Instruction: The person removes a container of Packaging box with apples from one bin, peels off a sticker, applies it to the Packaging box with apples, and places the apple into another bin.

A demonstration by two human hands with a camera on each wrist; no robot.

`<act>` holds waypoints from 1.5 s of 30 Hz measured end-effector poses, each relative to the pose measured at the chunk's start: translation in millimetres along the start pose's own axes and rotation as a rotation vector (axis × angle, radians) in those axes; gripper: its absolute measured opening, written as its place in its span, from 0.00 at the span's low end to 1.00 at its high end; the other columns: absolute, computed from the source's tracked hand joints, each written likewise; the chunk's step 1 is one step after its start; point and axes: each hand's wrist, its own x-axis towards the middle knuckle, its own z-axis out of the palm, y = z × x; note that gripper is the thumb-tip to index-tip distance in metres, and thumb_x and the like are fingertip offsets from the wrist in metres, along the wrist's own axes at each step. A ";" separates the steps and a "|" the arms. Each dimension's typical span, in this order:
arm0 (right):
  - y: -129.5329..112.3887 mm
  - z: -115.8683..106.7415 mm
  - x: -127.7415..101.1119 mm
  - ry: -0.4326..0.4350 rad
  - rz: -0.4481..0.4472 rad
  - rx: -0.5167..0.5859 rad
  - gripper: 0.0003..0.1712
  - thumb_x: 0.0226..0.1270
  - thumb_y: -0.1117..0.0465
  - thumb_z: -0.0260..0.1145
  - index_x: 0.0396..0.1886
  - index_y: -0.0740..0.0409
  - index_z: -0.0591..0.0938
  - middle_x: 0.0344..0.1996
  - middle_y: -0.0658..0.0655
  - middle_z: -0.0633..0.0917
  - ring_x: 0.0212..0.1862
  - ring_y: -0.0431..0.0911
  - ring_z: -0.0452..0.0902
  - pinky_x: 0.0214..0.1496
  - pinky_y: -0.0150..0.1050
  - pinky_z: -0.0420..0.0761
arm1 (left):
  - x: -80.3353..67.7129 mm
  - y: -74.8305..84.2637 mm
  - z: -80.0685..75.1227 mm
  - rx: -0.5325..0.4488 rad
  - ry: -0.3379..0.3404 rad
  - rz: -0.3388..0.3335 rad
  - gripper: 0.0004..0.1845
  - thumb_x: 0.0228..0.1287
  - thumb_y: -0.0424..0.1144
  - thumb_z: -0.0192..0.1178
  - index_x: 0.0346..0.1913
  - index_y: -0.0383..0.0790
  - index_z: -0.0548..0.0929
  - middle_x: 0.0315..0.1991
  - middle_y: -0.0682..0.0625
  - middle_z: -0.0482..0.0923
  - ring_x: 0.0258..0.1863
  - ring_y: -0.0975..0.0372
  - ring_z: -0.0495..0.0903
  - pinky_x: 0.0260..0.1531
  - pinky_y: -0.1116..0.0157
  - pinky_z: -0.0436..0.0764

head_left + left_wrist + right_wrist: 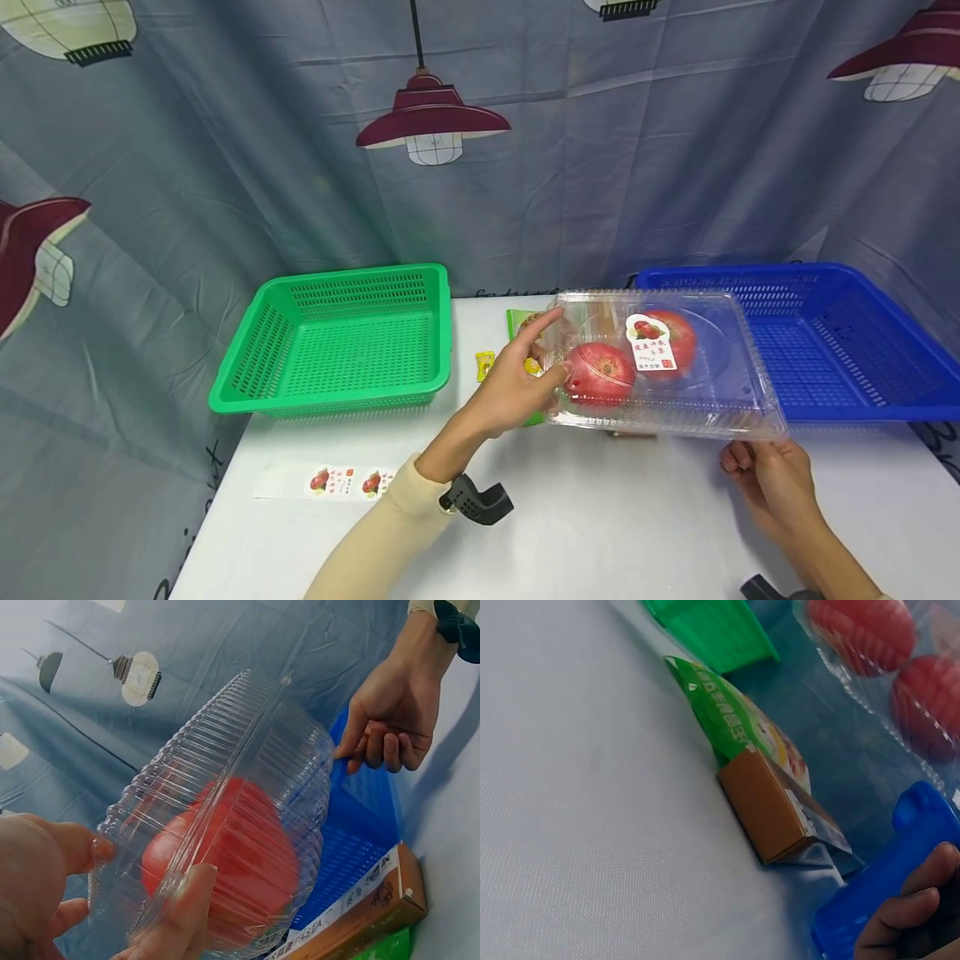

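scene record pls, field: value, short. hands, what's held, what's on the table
left hand: grips the left end of the clear clamshell box, thumb on the near side, fingers over its edge
right hand: holds the box's right end from below
box contents: two red fruits, label on lid
box state: lifted off the white table
baskets: green basket, blue basket
under box: brown carton, green packet

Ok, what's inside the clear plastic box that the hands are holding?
Two red apples lie inside the clear clamshell box, one partly behind a printed label. Anything behind that label stays hidden.
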 end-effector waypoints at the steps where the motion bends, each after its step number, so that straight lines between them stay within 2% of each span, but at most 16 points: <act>1: 0.1 0.1 0.3 -0.009 -0.003 0.005 0.20 0.79 0.69 0.48 0.22 0.59 0.72 0.16 0.55 0.65 0.22 0.48 0.56 0.24 0.35 0.70 | 2.5 0.8 1.4 -0.003 -0.002 0.003 0.36 0.68 0.31 0.58 0.74 0.62 0.61 0.47 0.39 0.63 0.11 0.62 0.66 0.16 0.68 0.73; 4: 0.5 0.9 0.7 -0.021 -0.010 -0.008 0.21 0.79 0.69 0.47 0.20 0.61 0.70 0.17 0.57 0.60 0.22 0.48 0.58 0.24 0.35 0.70 | 10.2 3.3 5.4 0.009 -0.004 0.026 0.36 0.68 0.31 0.58 0.75 0.59 0.60 0.50 0.39 0.63 0.16 0.61 0.69 0.17 0.65 0.77; 6: 0.6 1.4 0.7 -0.022 -0.012 -0.017 0.21 0.79 0.68 0.48 0.22 0.63 0.73 0.17 0.57 0.59 0.21 0.46 0.62 0.24 0.34 0.71 | 15.4 5.2 8.2 0.012 -0.005 0.033 0.36 0.68 0.32 0.59 0.75 0.58 0.60 0.48 0.40 0.63 0.17 0.60 0.71 0.18 0.62 0.80; 9: 0.2 1.7 0.3 -0.026 -0.015 -0.038 0.18 0.79 0.66 0.50 0.29 0.65 0.81 0.16 0.55 0.62 0.21 0.44 0.69 0.24 0.33 0.71 | 23.5 7.3 13.1 0.013 -0.012 0.038 0.36 0.69 0.32 0.58 0.76 0.56 0.59 0.43 0.42 0.65 0.16 0.60 0.71 0.19 0.58 0.81; 11: 0.1 1.8 0.1 -0.029 -0.017 -0.045 0.17 0.79 0.64 0.50 0.34 0.65 0.83 0.16 0.54 0.64 0.20 0.43 0.70 0.23 0.34 0.69 | 29.5 8.5 17.8 0.000 -0.020 0.036 0.36 0.69 0.31 0.58 0.76 0.55 0.59 0.37 0.41 0.66 0.13 0.58 0.72 0.18 0.59 0.81; 14: 0.1 2.2 0.2 -0.024 -0.023 -0.046 0.17 0.79 0.64 0.50 0.37 0.66 0.84 0.15 0.53 0.65 0.20 0.43 0.71 0.22 0.33 0.69 | 39.2 8.9 27.1 -0.004 -0.019 0.032 0.37 0.69 0.31 0.58 0.76 0.53 0.58 0.32 0.41 0.67 0.12 0.59 0.73 0.14 0.64 0.77; 17: 0.2 2.4 1.3 -0.019 -0.028 -0.044 0.17 0.79 0.63 0.51 0.38 0.66 0.83 0.14 0.52 0.66 0.19 0.43 0.71 0.21 0.32 0.70 | 48.1 8.4 37.6 0.004 -0.003 0.025 0.37 0.68 0.32 0.60 0.76 0.54 0.60 0.31 0.42 0.68 0.13 0.60 0.75 0.14 0.67 0.74; 24: 0.8 2.0 2.1 -0.011 -0.030 -0.048 0.18 0.79 0.61 0.51 0.37 0.66 0.84 0.14 0.52 0.66 0.19 0.43 0.72 0.21 0.31 0.70 | 64.1 8.5 59.9 0.059 0.017 0.014 0.37 0.67 0.33 0.61 0.75 0.56 0.60 0.15 0.48 0.66 0.08 0.63 0.66 0.09 0.68 0.68; 28: 1.4 2.2 1.6 -0.015 -0.032 -0.054 0.18 0.79 0.61 0.50 0.38 0.64 0.84 0.13 0.52 0.66 0.19 0.43 0.72 0.21 0.32 0.70 | 70.7 10.4 69.4 0.069 0.017 -0.010 0.38 0.66 0.34 0.61 0.75 0.59 0.60 0.15 0.48 0.70 0.09 0.61 0.69 0.10 0.68 0.67; 34: 1.7 2.1 1.0 -0.013 -0.041 -0.068 0.18 0.80 0.61 0.50 0.38 0.63 0.84 0.14 0.52 0.66 0.19 0.43 0.72 0.21 0.32 0.69 | 80.8 10.7 84.6 0.072 0.023 -0.032 0.39 0.66 0.32 0.61 0.75 0.59 0.59 0.13 0.47 0.70 0.08 0.61 0.68 0.10 0.68 0.68; 35: 1.7 2.2 0.9 -0.013 -0.042 -0.072 0.18 0.80 0.61 0.50 0.38 0.63 0.84 0.14 0.52 0.66 0.19 0.43 0.72 0.21 0.32 0.69 | 82.2 10.7 86.8 0.092 0.036 -0.023 0.38 0.65 0.33 0.61 0.75 0.58 0.60 0.17 0.48 0.74 0.11 0.62 0.69 0.14 0.69 0.70; 36: 1.7 2.2 0.7 -0.013 -0.041 -0.074 0.18 0.80 0.61 0.50 0.38 0.63 0.84 0.14 0.52 0.65 0.19 0.43 0.72 0.20 0.32 0.68 | 83.6 10.5 89.0 0.109 0.042 -0.025 0.38 0.65 0.34 0.61 0.75 0.59 0.60 0.18 0.47 0.73 0.11 0.63 0.69 0.14 0.69 0.71; 37: 1.7 2.3 0.6 -0.014 -0.040 -0.077 0.18 0.80 0.61 0.50 0.38 0.63 0.84 0.14 0.52 0.65 0.19 0.43 0.72 0.20 0.34 0.66 | 84.8 10.4 91.3 0.130 0.054 -0.021 0.38 0.65 0.34 0.62 0.75 0.58 0.60 0.24 0.48 0.78 0.11 0.63 0.67 0.17 0.70 0.72; 41: 1.3 2.3 0.0 -0.011 -0.036 -0.089 0.18 0.80 0.61 0.50 0.38 0.62 0.85 0.14 0.53 0.63 0.18 0.43 0.71 0.21 0.37 0.60 | 89.2 10.7 99.4 0.195 0.084 -0.036 0.38 0.65 0.37 0.63 0.75 0.60 0.60 0.22 0.53 0.73 0.10 0.65 0.64 0.15 0.71 0.69; 42: 1.1 2.2 -0.1 -0.011 -0.035 -0.091 0.18 0.80 0.61 0.50 0.38 0.62 0.85 0.14 0.54 0.62 0.18 0.43 0.71 0.21 0.37 0.60 | 90.2 10.7 101.5 0.191 0.077 -0.049 0.38 0.66 0.37 0.62 0.75 0.61 0.60 0.16 0.53 0.68 0.07 0.64 0.61 0.11 0.70 0.66; 45: 0.4 1.8 -0.6 -0.004 -0.034 -0.101 0.18 0.80 0.60 0.50 0.38 0.62 0.85 0.14 0.55 0.59 0.18 0.43 0.72 0.20 0.35 0.64 | 93.5 11.7 107.2 0.203 0.073 -0.066 0.38 0.66 0.37 0.62 0.75 0.62 0.59 0.10 0.54 0.61 0.06 0.64 0.61 0.06 0.70 0.61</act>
